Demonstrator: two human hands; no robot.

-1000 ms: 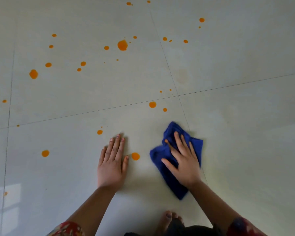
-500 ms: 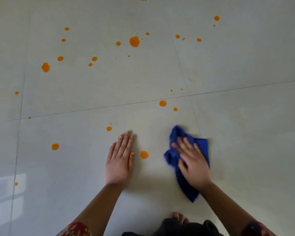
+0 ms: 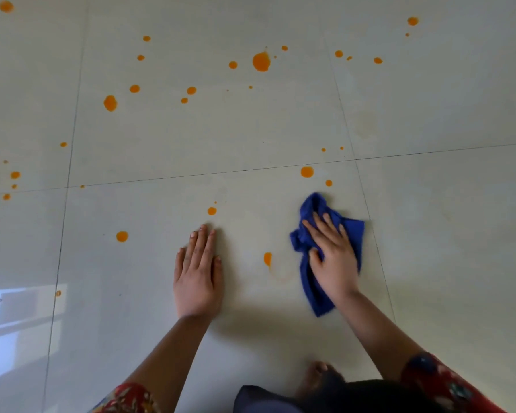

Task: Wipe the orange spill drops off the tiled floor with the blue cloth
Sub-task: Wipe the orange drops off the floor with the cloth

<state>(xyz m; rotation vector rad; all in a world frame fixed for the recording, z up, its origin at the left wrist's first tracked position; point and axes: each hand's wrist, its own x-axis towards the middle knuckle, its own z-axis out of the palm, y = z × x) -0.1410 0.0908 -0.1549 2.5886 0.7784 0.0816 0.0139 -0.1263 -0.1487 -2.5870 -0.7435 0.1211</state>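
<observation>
Blue cloth (image 3: 315,293) pinned under the spread right hand (image 3: 334,259), orange drop (image 3: 267,258) just beside; left hand (image 3: 197,274) flat on floor (image 3: 444,263).

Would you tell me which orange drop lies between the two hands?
The half-round drop between left hand and blue cloth; all others lie higher up or farther left.

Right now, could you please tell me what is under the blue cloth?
The blue cloth lies on the tiled floor, with the right hand pressing on top. Whether any orange drop sits beneath is hidden; a partly wiped drop shows just beside it.
</observation>
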